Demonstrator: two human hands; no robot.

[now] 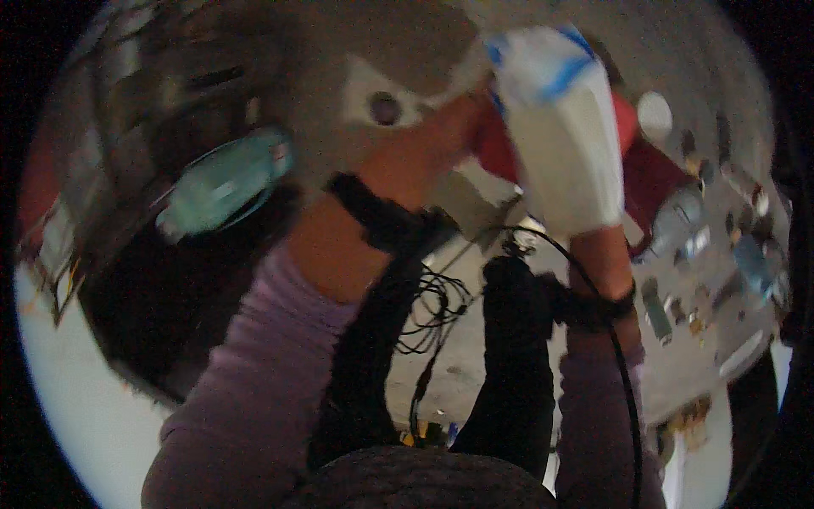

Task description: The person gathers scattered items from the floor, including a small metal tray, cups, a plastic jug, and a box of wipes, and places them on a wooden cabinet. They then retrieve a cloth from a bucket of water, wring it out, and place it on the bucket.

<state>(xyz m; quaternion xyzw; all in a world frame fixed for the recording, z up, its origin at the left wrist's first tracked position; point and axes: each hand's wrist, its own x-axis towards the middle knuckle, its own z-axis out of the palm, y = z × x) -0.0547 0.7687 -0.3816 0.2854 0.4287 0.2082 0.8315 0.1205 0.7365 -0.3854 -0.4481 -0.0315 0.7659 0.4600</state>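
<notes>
A white packet or cloth with blue bands (566, 140) is up in front of me, blurred. My right forearm runs up to its lower end, and the right hand is hidden behind or inside it. From the left, my left hand (461, 121) reaches to its side, its fingers lost behind the white thing and a red piece of material (499, 143). Whether either hand grips it cannot be told. More dark red material (655, 175) shows on the right. Black straps (381, 216) circle both wrists below purple sleeves.
A pale green oval container (222, 188) sits at the left by a dark round surface (146, 305). A thin black cable (439, 312) lies coiled between my legs, and another crosses my right forearm. Several small blurred objects, among them a white disc (654, 116), are scattered at right.
</notes>
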